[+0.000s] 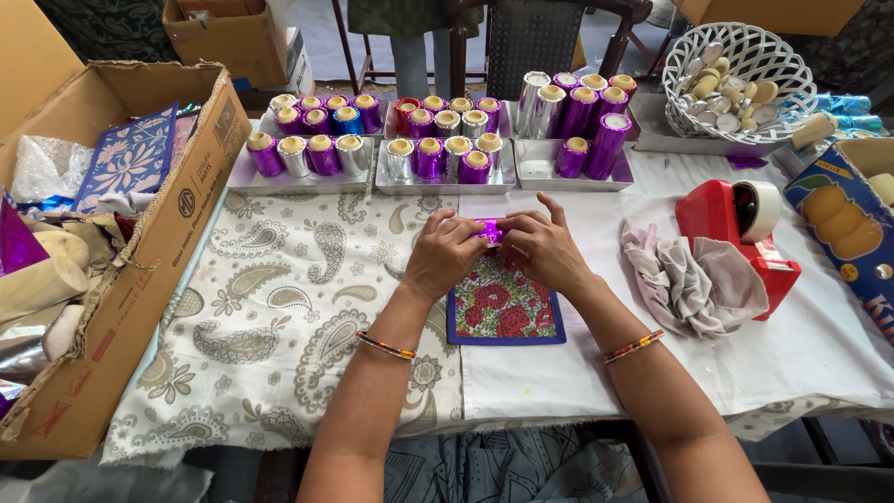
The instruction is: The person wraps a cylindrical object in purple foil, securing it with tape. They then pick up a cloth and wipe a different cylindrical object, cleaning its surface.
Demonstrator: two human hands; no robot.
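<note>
At nine o'clock a large open brown cardboard box [140, 242] stood on the bench, red and black printing on its side. At three o'clock lay a blue carton [843, 228] with pictured yellow fruit. Toward eleven o'clock a smaller brown carton [233, 42] sat on the floor, another tan box [773, 14] at one o'clock.

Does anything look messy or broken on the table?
Yes. The cardboard box on the left has a torn, ragged rim, and a grey cloth lies crumpled by the red tape dispenser. The foil-wrapped rolls stand neatly in trays.
</note>
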